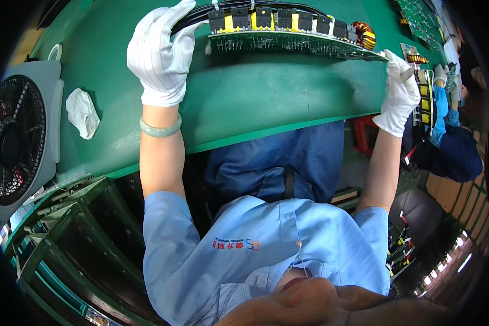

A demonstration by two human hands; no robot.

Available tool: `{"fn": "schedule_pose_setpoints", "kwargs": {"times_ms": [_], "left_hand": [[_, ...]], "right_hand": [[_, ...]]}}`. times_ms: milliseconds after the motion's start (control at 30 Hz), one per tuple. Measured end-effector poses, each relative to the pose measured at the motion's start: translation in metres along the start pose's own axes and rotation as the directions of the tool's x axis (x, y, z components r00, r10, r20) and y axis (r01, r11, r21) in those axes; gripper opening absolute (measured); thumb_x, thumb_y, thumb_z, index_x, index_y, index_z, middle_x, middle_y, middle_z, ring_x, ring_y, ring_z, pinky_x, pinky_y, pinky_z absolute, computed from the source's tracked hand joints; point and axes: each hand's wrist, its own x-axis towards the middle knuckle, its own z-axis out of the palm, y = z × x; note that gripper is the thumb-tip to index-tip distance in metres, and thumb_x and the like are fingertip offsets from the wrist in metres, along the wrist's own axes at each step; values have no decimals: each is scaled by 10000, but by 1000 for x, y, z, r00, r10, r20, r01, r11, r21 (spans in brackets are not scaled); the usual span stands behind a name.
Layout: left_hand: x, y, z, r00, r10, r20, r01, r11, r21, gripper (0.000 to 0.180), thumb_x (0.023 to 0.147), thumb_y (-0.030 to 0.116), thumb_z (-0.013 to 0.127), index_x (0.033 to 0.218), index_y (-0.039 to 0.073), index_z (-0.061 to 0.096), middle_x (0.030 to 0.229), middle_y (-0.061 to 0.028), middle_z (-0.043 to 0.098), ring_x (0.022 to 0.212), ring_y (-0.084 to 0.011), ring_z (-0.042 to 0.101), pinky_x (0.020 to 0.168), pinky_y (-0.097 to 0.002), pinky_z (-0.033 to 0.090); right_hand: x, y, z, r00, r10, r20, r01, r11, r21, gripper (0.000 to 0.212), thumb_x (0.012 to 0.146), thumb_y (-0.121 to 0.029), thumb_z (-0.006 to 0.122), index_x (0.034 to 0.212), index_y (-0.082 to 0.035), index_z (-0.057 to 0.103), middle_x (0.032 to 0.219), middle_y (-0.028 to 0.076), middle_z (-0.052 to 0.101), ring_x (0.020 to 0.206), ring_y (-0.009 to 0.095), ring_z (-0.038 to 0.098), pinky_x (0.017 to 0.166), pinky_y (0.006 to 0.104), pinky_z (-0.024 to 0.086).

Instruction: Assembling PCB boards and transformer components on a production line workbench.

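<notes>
A long green circuit board (288, 42) is held up on edge above the green tabletop, tilted so that its pin side shows. Black and yellow transformers (262, 19) line its upper side, and a copper-wound coil (364, 36) sits near the right end. My left hand (162, 57), in a white glove, is closed round a bundle of black cables (201, 12) at the board's left end. In a white glove too, my right hand (399, 89) pinches the board's right corner; its fingertips are partly hidden.
A grey fan (24, 125) stands at the left edge, with a crumpled white glove (82, 113) beside it on the green table (244, 98). Another board with yellow transformers (425, 100) lies at right, near a co-worker in blue sleeves (440, 117). Dark green crates (81, 233) stand lower left.
</notes>
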Motion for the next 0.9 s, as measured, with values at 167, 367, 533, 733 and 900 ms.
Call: {"fn": "schedule_pose_setpoints", "kwargs": {"times_ms": [167, 367, 533, 733, 900], "left_hand": [[1, -7, -3, 995, -29, 94, 38, 995, -94, 297, 726, 8, 766, 1022, 34, 740, 1011, -77, 744, 918, -234, 658, 852, -321, 532], [10, -4, -13, 990, -26, 141, 58, 973, -225, 407, 662, -15, 748, 1060, 67, 730, 1021, -74, 740, 911, -245, 679, 807, -324, 558], [16, 12, -42, 670, -270, 692, 616, 722, -315, 406, 792, 11, 767, 1188, 14, 678, 1089, -122, 715, 964, -191, 687, 890, -300, 535], [25, 5, -69, 489, -13, 872, 582, 750, -315, 399, 753, 85, 804, 1130, 1, 701, 978, -151, 735, 833, -285, 699, 753, -334, 536], [23, 0, -61, 385, 165, 908, 590, 713, -380, 338, 735, 109, 826, 1032, -7, 711, 944, -136, 745, 820, -238, 725, 716, -314, 555]], "right_hand": [[-12, 11, -3, 999, 49, -11, -50, 998, -24, 190, 946, -117, 687, 1056, 35, 713, 1025, 71, 721, 922, 137, 648, 871, 276, 501], [-34, 22, -14, 998, -70, -3, 70, 997, 12, 124, 923, -29, 681, 1032, 28, 664, 1071, 126, 697, 975, 200, 663, 905, 319, 515], [-58, 34, -27, 943, -326, 71, 333, 933, -136, 192, 887, 30, 675, 1068, -23, 645, 1027, 148, 689, 978, 268, 676, 875, 363, 543], [-106, 29, -29, 930, -338, 146, 367, 872, -324, 204, 845, 62, 688, 1028, -27, 712, 1033, 145, 685, 959, 250, 680, 824, 329, 563], [-134, 50, -45, 920, -239, 312, 354, 847, -396, 228, 798, -20, 732, 1022, -62, 747, 1048, 155, 711, 957, 279, 690, 791, 338, 563]]}}
